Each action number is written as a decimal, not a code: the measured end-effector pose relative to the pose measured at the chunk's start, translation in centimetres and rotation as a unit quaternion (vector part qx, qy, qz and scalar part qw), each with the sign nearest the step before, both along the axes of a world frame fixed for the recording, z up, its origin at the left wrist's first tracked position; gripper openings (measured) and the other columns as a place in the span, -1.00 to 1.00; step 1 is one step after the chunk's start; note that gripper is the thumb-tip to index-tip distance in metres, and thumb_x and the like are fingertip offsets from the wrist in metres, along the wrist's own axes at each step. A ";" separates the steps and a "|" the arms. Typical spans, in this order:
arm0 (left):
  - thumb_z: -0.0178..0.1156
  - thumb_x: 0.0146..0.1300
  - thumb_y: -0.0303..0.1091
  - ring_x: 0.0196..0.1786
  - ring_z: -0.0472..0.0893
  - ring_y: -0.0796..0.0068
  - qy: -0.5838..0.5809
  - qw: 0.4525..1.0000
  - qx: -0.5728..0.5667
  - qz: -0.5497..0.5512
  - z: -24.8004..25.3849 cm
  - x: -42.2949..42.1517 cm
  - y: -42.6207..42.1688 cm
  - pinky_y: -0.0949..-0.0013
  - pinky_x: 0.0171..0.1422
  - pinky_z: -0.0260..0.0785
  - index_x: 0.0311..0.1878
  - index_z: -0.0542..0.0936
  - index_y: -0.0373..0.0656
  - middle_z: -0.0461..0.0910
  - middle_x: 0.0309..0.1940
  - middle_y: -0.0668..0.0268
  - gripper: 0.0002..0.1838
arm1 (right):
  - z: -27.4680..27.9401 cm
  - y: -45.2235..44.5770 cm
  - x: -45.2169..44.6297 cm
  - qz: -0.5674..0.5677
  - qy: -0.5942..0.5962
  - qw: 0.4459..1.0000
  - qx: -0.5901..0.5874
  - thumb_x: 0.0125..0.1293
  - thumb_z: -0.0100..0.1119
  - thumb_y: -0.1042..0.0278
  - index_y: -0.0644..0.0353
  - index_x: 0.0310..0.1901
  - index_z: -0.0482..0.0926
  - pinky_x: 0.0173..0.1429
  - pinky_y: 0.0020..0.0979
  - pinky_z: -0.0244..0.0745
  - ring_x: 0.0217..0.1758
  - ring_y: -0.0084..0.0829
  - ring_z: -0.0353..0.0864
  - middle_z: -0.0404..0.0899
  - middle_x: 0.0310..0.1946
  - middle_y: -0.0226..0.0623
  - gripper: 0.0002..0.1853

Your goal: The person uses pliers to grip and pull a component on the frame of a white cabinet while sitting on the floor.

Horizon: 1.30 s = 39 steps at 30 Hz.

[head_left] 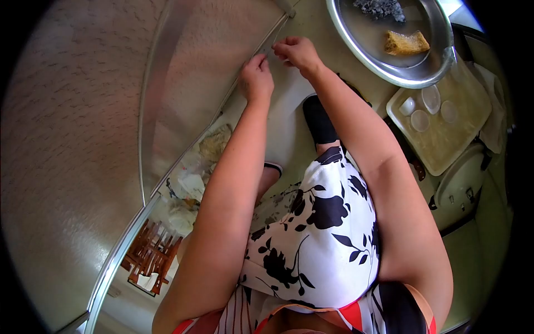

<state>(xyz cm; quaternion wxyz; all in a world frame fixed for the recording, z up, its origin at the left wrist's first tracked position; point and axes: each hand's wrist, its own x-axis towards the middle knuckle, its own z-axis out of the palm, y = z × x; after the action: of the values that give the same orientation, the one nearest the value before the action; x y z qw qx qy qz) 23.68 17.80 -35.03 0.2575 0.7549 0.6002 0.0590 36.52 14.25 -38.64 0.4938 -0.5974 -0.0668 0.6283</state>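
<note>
Because the fingers are curled, can't tell what, if anything, left hand or right hand grasps; right fingertips bunched at thin strand, far centre, left hand just beside edge of panel. Metal basin far right, yellow sponge and grey scrubber in it. Tray right, slightly nearer, small cups on it
</note>
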 end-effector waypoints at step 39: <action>0.10 0.23 -0.46 -0.38 0.56 0.57 -0.121 0.979 -0.156 0.047 -1.2 -0.3 0.9 0.51 -0.36 0.43 -0.14 0.60 -0.27 0.61 -0.34 0.29 -0.82 | -0.7 0.0 0.0 -0.014 0.061 0.998 -0.002 0.17 0.21 0.27 0.19 -0.20 0.60 -0.33 -0.58 0.35 -0.45 -0.65 0.41 0.50 -0.46 -0.50 -0.79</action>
<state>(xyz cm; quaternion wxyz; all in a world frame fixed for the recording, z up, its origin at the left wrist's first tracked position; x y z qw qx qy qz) 23.39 18.66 -36.20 0.4397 0.6640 0.6010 0.0679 36.54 14.29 -39.30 0.5044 -0.5596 -0.0269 0.6571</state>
